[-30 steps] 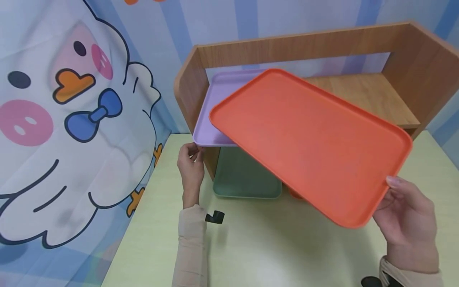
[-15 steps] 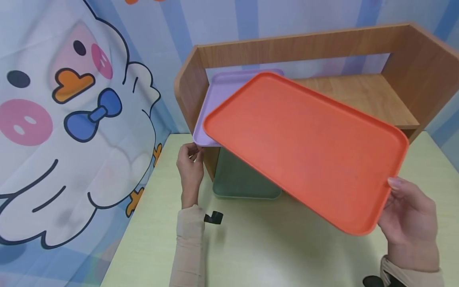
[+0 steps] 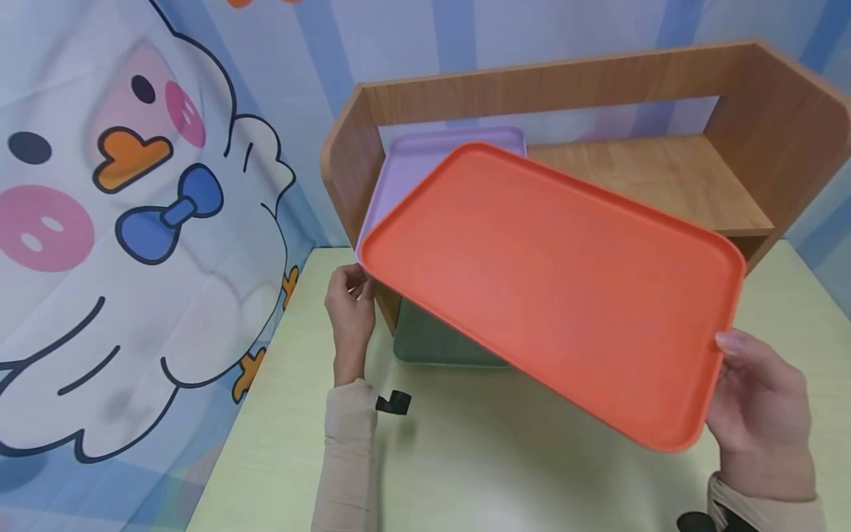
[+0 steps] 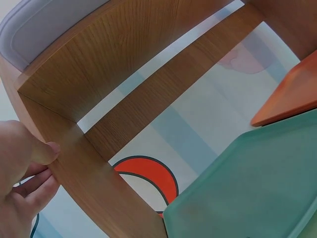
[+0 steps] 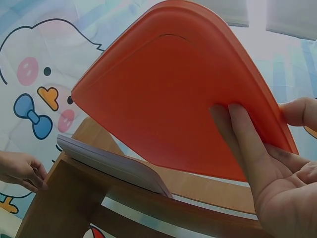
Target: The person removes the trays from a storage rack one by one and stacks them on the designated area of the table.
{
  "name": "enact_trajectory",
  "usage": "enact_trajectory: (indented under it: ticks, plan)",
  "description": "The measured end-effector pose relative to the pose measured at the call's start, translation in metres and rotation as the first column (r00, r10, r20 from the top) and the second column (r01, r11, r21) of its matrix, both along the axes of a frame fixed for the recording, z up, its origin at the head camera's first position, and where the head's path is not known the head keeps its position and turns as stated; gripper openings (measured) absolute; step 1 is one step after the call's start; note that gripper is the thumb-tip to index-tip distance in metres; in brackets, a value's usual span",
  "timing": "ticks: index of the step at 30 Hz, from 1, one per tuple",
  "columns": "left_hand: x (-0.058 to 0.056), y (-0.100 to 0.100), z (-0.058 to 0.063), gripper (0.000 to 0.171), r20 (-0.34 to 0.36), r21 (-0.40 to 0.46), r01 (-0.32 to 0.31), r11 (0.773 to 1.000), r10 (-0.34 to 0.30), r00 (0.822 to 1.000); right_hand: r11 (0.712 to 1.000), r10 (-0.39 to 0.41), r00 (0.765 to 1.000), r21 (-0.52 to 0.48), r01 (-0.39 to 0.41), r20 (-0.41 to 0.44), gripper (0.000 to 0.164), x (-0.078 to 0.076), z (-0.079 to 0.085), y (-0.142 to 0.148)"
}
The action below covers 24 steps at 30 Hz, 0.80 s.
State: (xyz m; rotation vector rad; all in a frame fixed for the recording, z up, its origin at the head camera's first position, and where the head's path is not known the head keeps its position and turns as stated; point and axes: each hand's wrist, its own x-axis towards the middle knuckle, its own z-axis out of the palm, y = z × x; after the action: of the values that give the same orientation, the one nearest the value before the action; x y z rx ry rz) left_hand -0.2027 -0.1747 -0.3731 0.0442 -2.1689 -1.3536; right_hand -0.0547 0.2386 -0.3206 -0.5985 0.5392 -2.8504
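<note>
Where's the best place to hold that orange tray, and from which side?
Likely by the short right rim of the orange tray, from the right: it is thin and flat, so the right hand can set its thumb on the rim and fingers beneath. The other end points toward the shelf.

orange tray, rectangular, low-rimmed, held tilted in front of upright wooden shelf

a playfully decorated corner, whether of a home or a studio cannot be told: a creased fabric hanging printed with a cartoon bird and a blue-striped backdrop surround a pale tabletop carrying a wood-grain desktop shelf.
</note>
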Motion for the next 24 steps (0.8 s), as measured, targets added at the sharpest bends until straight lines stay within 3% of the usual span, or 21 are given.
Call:
enact_trajectory:
  ticks: [6,13,19,22,24]
  plan:
    - [-0.001,-0.003,-0.001,0.014,-0.012,-0.046,-0.027,0.999,0.026,1.000,0.994,0.104,0.994,-0.033,-0.105,-0.038,0.052,-0.001,-0.002,0.000]
    - [-0.003,-0.006,-0.002,0.020,-0.059,-0.124,-0.053,0.991,0.046,0.997,0.996,0.090,0.995,0.006,-0.089,-0.036,0.059,-0.001,-0.003,0.002]
    - [-0.001,-0.007,-0.005,0.020,-0.167,-0.019,0.044,0.999,-0.046,0.985,0.992,0.129,0.989,0.013,-0.128,-0.077,0.062,0.000,-0.006,0.001]
    - [0.012,0.002,0.007,0.017,-0.192,0.063,0.094,0.994,-0.080,0.978,0.985,0.170,0.977,-0.011,-0.173,-0.132,0.062,-0.001,-0.006,0.000]
    - [0.032,0.015,0.032,0.016,-0.175,0.114,0.084,0.990,-0.063,0.983,0.979,0.198,0.966,-0.021,-0.204,-0.166,0.061,-0.001,-0.007,-0.001]
